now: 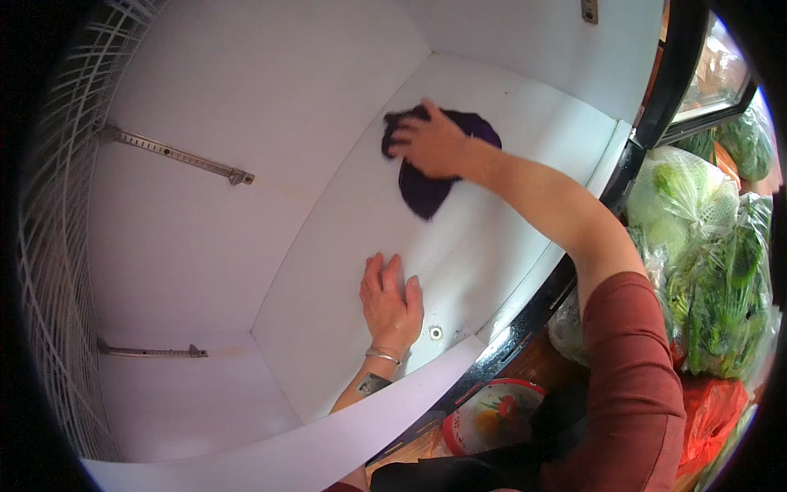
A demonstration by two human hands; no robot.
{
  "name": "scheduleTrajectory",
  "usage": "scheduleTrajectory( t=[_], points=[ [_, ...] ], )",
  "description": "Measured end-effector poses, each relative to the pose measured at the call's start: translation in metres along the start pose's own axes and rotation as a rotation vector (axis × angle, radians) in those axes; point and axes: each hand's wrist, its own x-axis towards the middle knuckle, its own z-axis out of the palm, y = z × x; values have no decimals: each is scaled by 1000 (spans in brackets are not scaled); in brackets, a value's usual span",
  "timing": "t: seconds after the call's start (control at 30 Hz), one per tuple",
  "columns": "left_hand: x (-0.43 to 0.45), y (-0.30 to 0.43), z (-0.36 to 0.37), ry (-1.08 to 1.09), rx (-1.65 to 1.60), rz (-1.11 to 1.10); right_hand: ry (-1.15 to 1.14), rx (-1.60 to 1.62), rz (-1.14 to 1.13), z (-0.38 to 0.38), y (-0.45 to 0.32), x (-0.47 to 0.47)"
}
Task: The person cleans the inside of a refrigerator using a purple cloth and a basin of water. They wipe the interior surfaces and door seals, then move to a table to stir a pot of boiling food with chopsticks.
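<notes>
My right hand (433, 142) presses a dark purple cloth (426, 192) against the white floor panel (344, 246) of what looks like a refrigerated cabinet. Its fingers are spread over the bunched cloth and slightly blurred. Nearer to me, my left hand (391, 301) lies on the same panel, fingers a little apart, holding nothing. A metal bangle (383, 355) circles the left wrist. Beside that hand is a small round drain fitting (435, 333). The white panel edge (295, 440) in front hides part of my left forearm.
Slotted metal shelf rails (184, 156) are fixed to the white wall. White wire racks (55, 258) line the left side. Outside, to the right, are bagged green vegetables (716, 307), a red plastic bag (713, 418), a floral enamel basin (486, 400) and a black-framed glass door (710, 80).
</notes>
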Motion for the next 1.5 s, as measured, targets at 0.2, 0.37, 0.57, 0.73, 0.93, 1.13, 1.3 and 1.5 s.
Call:
scheduleTrajectory(
  t=[0.2, 0.37, 0.57, 0.73, 0.93, 1.13, 1.3, 1.5],
  points=[
    [0, -5, 4, 25, -7, 23, -63, -205, 547, -3, 104, -53],
    [-3, -7, 5, 50, -1, 30, 10, -277, 562, -21, 98, -131],
    [-2, -8, 15, 97, 14, 48, -166, -206, 680, -80, 63, -189],
    [-1, -9, 18, 144, 13, 26, -136, 293, 542, -98, -23, -194],
    [-4, -27, 21, 152, 41, 97, 309, 765, 856, -126, -31, -216],
    [0, -11, 21, 157, -4, 102, 673, 135, 959, -51, 81, -304],
    [-3, -5, 11, 124, 18, 50, 467, 430, 1362, -49, 67, -292],
    [-2, -5, 9, 113, 21, 77, 379, 641, 1047, -46, -55, -307]
  ],
)
